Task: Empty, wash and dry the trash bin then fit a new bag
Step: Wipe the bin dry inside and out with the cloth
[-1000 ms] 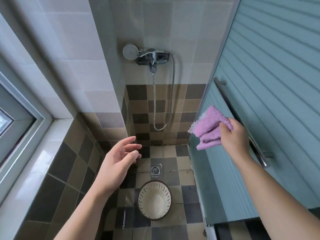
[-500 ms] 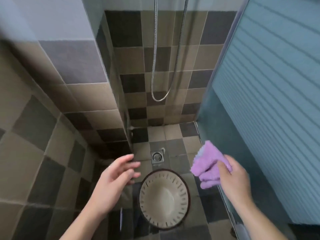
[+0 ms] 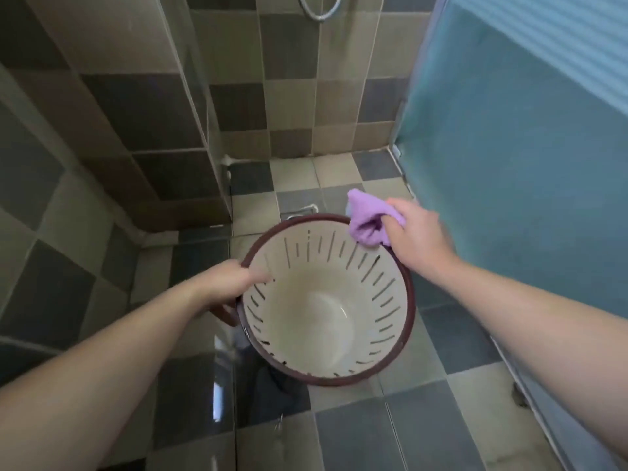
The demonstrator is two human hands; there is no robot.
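Observation:
A round trash bin point(image 3: 326, 321) with a cream slotted inside and a dark red rim stands on the tiled shower floor, mouth up, with nothing in it. My left hand point(image 3: 231, 280) grips its left rim, thumb inside and fingers curled round the outside. My right hand point(image 3: 414, 236) holds a bunched purple cloth point(image 3: 365, 219) right at the bin's far right rim.
A frosted blue-green glass door point(image 3: 526, 164) stands on the right. Tiled walls close in the left and back, with a glass panel edge point(image 3: 200, 113) on the left. A floor drain point(image 3: 302, 212) lies just behind the bin. A shower hose loop point(image 3: 319, 10) hangs above.
The view has dropped toward the floor. My left hand went from open in the air to gripping the bin's rim. My right hand brought the cloth down to the rim.

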